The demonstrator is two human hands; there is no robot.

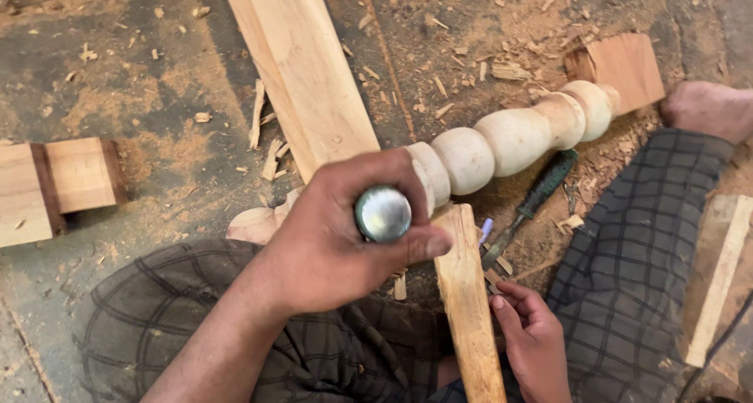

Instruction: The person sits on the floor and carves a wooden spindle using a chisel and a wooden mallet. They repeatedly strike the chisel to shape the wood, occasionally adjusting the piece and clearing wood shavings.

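Gripping a metal-capped tool in my left hand, I closed my right hand round a mallet, ready beside the turned leg lying on the floor.

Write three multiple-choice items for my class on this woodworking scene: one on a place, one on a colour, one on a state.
1. Where does the green-handled tool lie?
A. beside the turned wooden piece
B. on the plank
C. in a hand

2. What colour is the cap of the round-ended tool?
A. red
B. silvery
C. black

3. How does the left hand stand?
A. open and flat
B. closed around the round-ended tool
C. resting on the floor

Answers: 1 A, it rests on the shavings just below the turned piece. 2 B, the cap shines like metal. 3 B, fingers wrap it, while the right hand touches the wooden stick.
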